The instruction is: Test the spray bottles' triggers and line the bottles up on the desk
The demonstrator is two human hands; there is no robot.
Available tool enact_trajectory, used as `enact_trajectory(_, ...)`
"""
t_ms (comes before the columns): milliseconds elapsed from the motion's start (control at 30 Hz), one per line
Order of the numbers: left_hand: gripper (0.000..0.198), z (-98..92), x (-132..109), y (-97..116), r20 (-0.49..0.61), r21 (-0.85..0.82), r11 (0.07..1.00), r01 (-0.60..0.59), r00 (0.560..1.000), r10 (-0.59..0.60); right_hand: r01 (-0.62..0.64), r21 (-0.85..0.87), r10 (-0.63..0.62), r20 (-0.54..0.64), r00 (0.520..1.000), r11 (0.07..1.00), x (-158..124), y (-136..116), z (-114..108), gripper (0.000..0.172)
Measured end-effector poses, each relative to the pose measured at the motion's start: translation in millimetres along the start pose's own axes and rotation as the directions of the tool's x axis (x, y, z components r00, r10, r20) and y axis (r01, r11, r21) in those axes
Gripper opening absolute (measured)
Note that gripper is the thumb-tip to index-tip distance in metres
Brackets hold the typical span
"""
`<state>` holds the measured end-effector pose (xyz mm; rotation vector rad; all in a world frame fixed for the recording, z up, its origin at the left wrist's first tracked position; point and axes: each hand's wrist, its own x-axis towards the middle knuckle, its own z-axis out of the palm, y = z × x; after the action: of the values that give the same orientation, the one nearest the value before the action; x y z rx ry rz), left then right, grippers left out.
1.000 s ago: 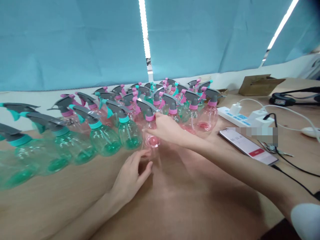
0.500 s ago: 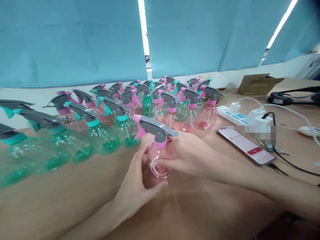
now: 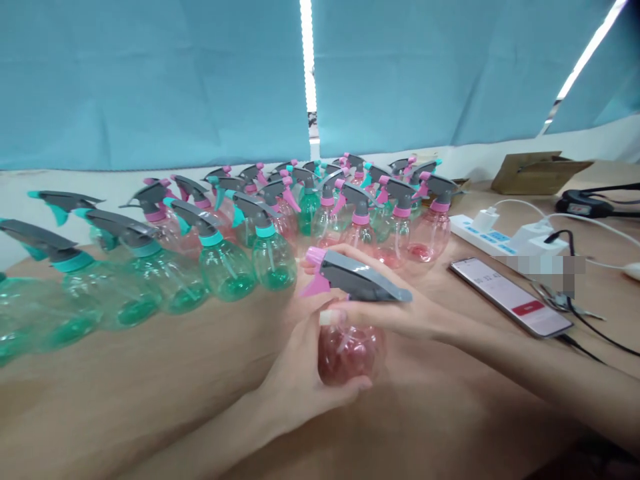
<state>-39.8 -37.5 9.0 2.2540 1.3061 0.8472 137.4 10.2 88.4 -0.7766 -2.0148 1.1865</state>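
Note:
Right before me is a pink spray bottle (image 3: 353, 353) with a round clear body and a grey-and-pink trigger head (image 3: 357, 275), its nozzle pointing left. My left hand (image 3: 295, 370) is wrapped round the lower body from the left, thumb across the near side. Around the bottle's neck, just under the head, my right hand (image 3: 370, 313) is closed from the right; its thumb lies across the front and hides the collar. Beyond my hands stand several green spray bottles (image 3: 227, 267) at the left and several pink spray bottles (image 3: 430, 227) further back.
On the right lie a phone (image 3: 510, 297) with a lit screen and a white power strip (image 3: 483, 235) with plugged-in chargers and cables. Behind them are an open cardboard box (image 3: 535, 172) and a black device (image 3: 583, 203). A blue curtain (image 3: 200, 80) hangs along the back.
My right hand has moved up from the pink bottle's body to its neck. My left hand has closed in round the body. The view has shifted, so the bottles behind appear further right.

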Motion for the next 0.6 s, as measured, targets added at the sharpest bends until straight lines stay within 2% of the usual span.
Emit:
enact_trajectory(100, 0.085, 0.2, 1.6, 1.3, 0.036, -0.076, 0.995, -0.060, 0.997, 0.062, 0.025, 0.059, -0.024, -0.031, 0.999, 0.998, 1.9, 1.4, 6.0, 0.036)
enact_trajectory(233, 0.086, -0.8, 3.4, 1.0, 0.066, -0.138, 0.989, -0.063, 0.995, 0.072, 0.073, 0.216, -0.089, 0.066, 0.994, 0.974, 2.1, 5.0, 6.5, 0.044)
enact_trajectory(300, 0.085, -0.8, 4.4, 0.1, 0.075, -0.176, 0.982, -0.064, 0.994, 0.078, 0.101, 0.188, -0.115, 0.064, 0.991, 0.977, 2.3, 5.8, 5.1, 0.039)
enact_trajectory(400, 0.085, -0.3, 6.2, -2.1, 0.094, -0.222, 0.972, -0.078, 0.990, 0.101, 0.141, 0.081, -0.144, 0.041, 0.989, 0.987, 3.5, 5.0, 4.1, 0.018)
enact_trajectory(467, 0.087, -0.4, 7.4, -3.9, 0.102, -0.240, 0.968, -0.080, 0.989, 0.107, 0.154, 0.054, -0.158, 0.067, 0.985, 0.987, 5.1, 4.7, 5.0, 0.007)
enact_trajectory(600, 0.086, -5.2, 9.3, -5.1, 0.108, -0.243, 0.966, -0.087, 0.987, 0.116, 0.150, 0.033, -0.152, 0.079, 0.985, 0.988, 9.2, 6.0, 7.6, 0.014)
